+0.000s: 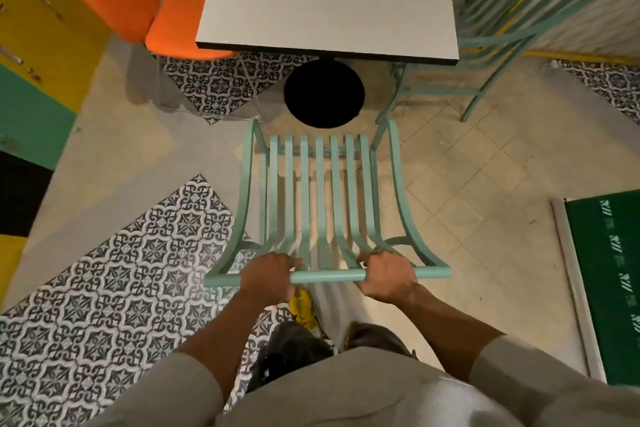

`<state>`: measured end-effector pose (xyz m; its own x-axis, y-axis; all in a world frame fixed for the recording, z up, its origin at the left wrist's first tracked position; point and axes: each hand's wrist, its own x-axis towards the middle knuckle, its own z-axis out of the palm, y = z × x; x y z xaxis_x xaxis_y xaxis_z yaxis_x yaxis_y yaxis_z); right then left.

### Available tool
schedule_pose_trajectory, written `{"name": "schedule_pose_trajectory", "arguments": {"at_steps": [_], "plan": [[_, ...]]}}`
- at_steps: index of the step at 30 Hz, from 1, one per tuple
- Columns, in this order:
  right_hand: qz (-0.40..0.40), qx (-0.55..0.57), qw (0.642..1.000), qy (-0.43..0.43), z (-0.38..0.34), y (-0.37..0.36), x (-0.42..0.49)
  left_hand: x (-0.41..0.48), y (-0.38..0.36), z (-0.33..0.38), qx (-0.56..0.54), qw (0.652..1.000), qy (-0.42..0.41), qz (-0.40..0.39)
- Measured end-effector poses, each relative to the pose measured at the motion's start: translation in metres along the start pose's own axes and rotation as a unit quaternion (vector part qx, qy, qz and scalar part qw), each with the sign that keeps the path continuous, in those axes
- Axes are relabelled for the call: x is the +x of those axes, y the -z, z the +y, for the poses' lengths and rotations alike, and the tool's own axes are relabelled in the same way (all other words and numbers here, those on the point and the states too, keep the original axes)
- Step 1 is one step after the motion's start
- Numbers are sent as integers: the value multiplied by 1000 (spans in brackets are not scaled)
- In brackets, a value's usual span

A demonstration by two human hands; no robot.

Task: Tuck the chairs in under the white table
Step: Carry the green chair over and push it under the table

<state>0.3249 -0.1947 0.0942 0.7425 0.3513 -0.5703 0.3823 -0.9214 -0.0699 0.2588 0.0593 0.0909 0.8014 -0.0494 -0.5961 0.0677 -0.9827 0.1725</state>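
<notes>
Warm, dim indoor light falls from above; the chair (320,198) slats throw striped shadows on the floor (467,166) toward 6 o'clock. Wide-angle bending curves the edges, strongest at 9 and 3 o'clock. Overall soft, slightly blurred; mild sheen on the table (329,3)

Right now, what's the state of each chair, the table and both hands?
Slatted green chair: pulled out, not yet under the table.
Left hand: closed on the chair's top rail.
Right hand: closed on the same rail.
White table: top bare except a round sticker.
Orange chair: seat partly under the table.
Second green chair: at the table's right side.
</notes>
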Motion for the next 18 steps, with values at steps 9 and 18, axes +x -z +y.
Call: {"name": "schedule_pose_trajectory", "arguments": {"at_steps": [9,18], "plan": [[-28,19,999,-23,-7,52,56,55,48,-27,0,1000,-19,10],[-13,4,1000,0,2,81,101,101,81,-37,34,999,6,19]]}}
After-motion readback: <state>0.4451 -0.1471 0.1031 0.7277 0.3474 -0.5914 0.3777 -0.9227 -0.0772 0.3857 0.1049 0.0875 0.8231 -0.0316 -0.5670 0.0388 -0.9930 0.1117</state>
